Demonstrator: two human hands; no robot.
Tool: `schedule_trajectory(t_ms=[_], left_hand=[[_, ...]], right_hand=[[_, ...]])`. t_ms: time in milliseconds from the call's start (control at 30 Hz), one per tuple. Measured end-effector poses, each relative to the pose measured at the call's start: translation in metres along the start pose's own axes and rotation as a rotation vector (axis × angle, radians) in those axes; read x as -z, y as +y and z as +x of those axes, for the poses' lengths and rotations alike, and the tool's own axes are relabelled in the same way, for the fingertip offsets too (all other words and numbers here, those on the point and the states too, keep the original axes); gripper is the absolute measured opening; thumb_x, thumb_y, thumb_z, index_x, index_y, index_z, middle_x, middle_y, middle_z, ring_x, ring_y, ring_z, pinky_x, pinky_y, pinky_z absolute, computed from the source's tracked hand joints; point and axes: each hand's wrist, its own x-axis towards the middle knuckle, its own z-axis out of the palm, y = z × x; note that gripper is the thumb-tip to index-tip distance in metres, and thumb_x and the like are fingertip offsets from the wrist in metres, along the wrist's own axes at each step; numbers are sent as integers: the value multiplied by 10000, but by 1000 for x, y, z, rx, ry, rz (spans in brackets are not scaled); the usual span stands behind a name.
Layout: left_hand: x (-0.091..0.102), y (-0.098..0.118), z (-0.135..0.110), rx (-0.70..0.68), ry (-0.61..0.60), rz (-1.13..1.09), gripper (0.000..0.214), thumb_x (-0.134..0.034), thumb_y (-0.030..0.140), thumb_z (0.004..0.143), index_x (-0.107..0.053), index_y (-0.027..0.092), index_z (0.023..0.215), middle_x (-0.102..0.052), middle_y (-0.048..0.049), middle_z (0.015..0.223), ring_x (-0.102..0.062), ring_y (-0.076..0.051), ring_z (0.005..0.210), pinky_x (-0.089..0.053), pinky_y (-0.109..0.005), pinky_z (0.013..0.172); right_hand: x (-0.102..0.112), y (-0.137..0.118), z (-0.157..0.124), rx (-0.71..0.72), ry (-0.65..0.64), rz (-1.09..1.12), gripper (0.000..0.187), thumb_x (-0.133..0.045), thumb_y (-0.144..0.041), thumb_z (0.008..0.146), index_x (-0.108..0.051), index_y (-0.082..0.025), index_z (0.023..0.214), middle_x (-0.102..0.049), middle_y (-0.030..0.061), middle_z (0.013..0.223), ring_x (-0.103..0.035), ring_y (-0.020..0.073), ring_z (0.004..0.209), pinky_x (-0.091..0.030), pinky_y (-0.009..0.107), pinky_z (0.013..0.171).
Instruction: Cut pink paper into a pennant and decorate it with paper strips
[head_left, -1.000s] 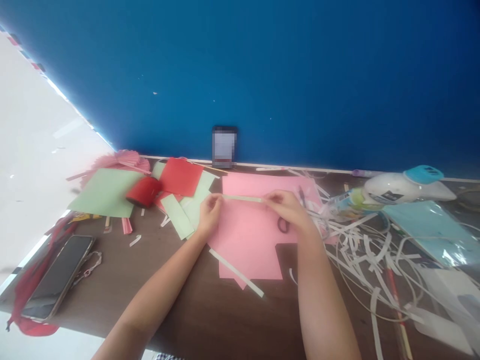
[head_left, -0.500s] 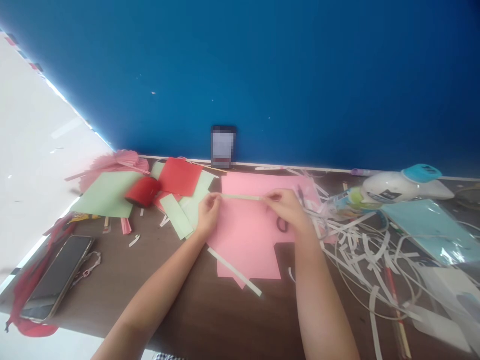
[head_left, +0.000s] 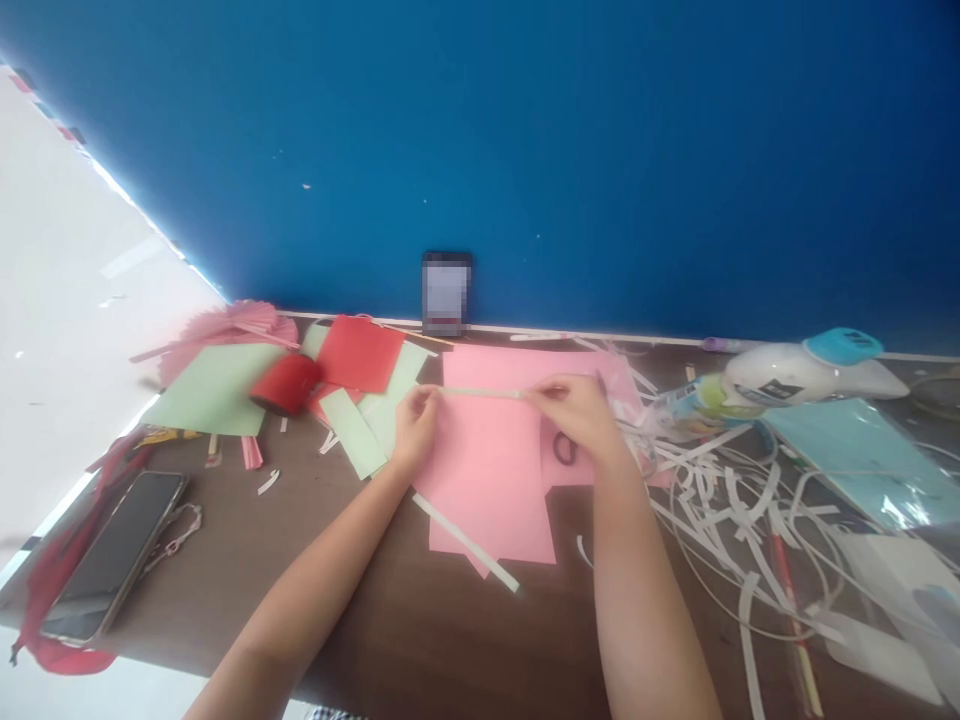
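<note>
A thin pale green paper strip [head_left: 480,392] is stretched level between my two hands above a pink paper sheet [head_left: 491,470]. My left hand [head_left: 415,425] pinches the strip's left end. My right hand [head_left: 577,415] pinches its right end. Scissors [head_left: 564,447] with dark handles lie on the pink sheet under my right hand. Another pale strip [head_left: 466,543] lies slantwise across the pink sheet's near edge.
Left on the brown table [head_left: 360,600] lie a light green sheet [head_left: 211,388], a red roll [head_left: 289,384], red paper [head_left: 361,352] and a phone [head_left: 114,555]. A second phone [head_left: 446,293] leans on the blue wall. White paper trimmings [head_left: 731,500], a white-and-blue device [head_left: 806,372] and a light blue sheet [head_left: 855,450] fill the right.
Both hands have stayed almost still, pinching the strip. The pink sheet and the loose strip on it have shifted slightly toward the left.
</note>
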Motion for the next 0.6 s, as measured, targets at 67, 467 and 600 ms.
schedule_trajectory(t_ms=[67,467,600], left_hand=[[0,-1,1,-10,1,-4,152,-482,306,775,-568,182,796,-586,-23,774,-544,-139,731,-424,-266,703],[0,-3,2,-36,0,-17,155,-478,310,779,-560,181,802,-587,-25,785,-549,-146,760,-421,-278,745],[0,-2,2,-32,14,-4,152,-486,306,775,-563,178,800,-594,-32,799,-556,-153,782,-423,-280,752]], right_hand=[[0,-3,-1,-6,3,-4,154,-643,-305,637,-651,-155,673,-681,65,771,-620,196,743,-475,301,692],[0,-10,-3,-35,37,-23,148,-652,-297,612,-656,-154,651,-683,67,757,-623,209,732,-481,305,674],[-1,-6,-2,-32,52,-37,157,-654,-305,609,-660,-156,658,-686,67,768,-625,213,724,-480,306,654]])
